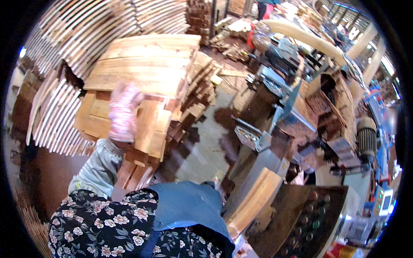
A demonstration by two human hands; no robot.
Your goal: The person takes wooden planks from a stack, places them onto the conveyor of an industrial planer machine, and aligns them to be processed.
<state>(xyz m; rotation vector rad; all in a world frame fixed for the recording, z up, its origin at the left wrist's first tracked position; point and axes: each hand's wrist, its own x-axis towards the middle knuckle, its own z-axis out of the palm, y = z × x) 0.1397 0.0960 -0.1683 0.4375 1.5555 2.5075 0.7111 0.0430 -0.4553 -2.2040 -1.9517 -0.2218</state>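
Observation:
My left hand (124,114), in a pink and white knitted glove, reaches over a stack of light wooden boards (142,64) at the upper left. Its fingers, slightly blurred, look stretched out against the near edge of the upper boards, beside a shorter wooden block (148,122). At the lower edge, my right hand (244,250) shows only in part. It is at the near end of a wooden board (256,200), which it appears to grip; most of its fingers are hidden. That board slants away along the metal machine table (251,165).
Many thin wooden strips (99,26) are stacked behind the boards. To the right stands a woodworking machine with a metal bracket (254,135), a wooden housing (322,103) and a motor (366,139). A thick pale hose (301,32) runs above it. Another person (269,6) is far off.

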